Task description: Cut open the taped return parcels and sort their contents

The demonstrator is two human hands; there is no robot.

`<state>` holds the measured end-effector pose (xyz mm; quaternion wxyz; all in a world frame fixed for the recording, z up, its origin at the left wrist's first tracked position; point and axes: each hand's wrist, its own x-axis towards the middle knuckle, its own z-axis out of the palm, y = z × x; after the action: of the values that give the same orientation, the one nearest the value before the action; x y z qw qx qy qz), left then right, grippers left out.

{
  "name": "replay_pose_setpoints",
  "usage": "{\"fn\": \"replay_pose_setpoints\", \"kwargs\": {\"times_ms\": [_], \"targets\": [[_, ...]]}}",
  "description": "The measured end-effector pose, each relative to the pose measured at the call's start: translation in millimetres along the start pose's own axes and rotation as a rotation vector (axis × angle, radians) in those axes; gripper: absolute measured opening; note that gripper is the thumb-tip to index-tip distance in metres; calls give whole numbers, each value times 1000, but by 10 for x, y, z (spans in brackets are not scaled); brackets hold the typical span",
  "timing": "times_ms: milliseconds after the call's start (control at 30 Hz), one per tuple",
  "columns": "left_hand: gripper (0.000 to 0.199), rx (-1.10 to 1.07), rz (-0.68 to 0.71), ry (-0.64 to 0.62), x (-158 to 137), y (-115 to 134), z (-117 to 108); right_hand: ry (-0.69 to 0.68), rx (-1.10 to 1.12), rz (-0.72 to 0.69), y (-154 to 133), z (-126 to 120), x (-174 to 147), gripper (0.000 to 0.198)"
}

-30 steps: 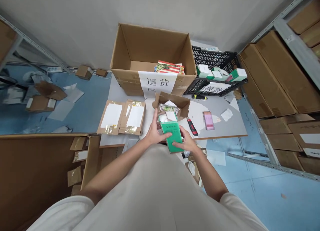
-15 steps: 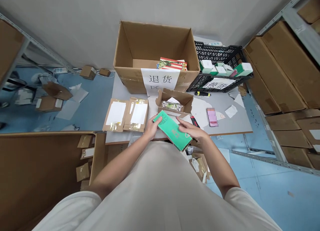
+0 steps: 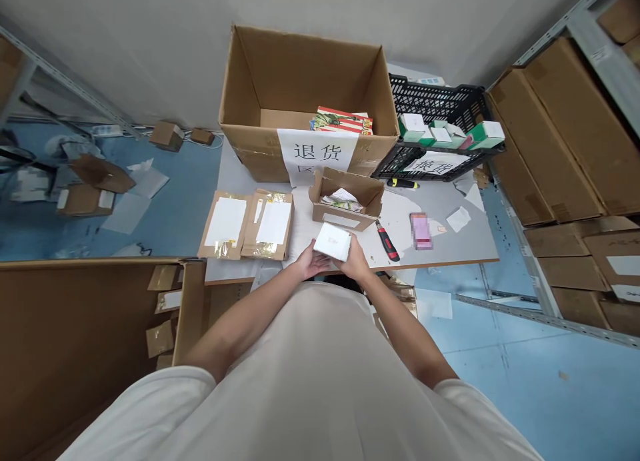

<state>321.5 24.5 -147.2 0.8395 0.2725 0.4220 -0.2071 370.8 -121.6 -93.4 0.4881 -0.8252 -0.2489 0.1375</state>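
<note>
Just in front of my body, a small box [image 3: 333, 241] shows its white face with faint print turned up. My right hand [image 3: 356, 260] wraps around its right side. At its lower left is my left hand [image 3: 311, 261], thumb by the left edge and fingers reaching beneath; part of those fingers is hidden. Right beyond the box stands an open brown carton [image 3: 345, 219] with crumpled paper inside. A red and black utility knife [image 3: 387, 241] lies on the table to the right of my hands.
Two taped parcels [image 3: 273, 224] lie left on the table [image 3: 465, 248]. Behind stand a large open cardboard box [image 3: 255, 144] and a black crate [image 3: 435, 94] holding green and white boxes. A yellow-black cutter [image 3: 403, 183] and a pink item [image 3: 421, 231] are at right.
The box has been turned from its long green face to a white one. My right hand has shifted left, off the green face to the box's side. The utility knife is now in full view.
</note>
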Motion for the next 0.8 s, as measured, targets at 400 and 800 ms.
{"fn": "replay_pose_setpoints", "kwargs": {"times_ms": [400,800], "targets": [[101,1056,1050,-77,-178,228,-150,-327,-89,-53,426,-88,315,96],[121,1208,1085,-109,-131,443,52,-367,-416,-334,-72,-525,408,69]]}}
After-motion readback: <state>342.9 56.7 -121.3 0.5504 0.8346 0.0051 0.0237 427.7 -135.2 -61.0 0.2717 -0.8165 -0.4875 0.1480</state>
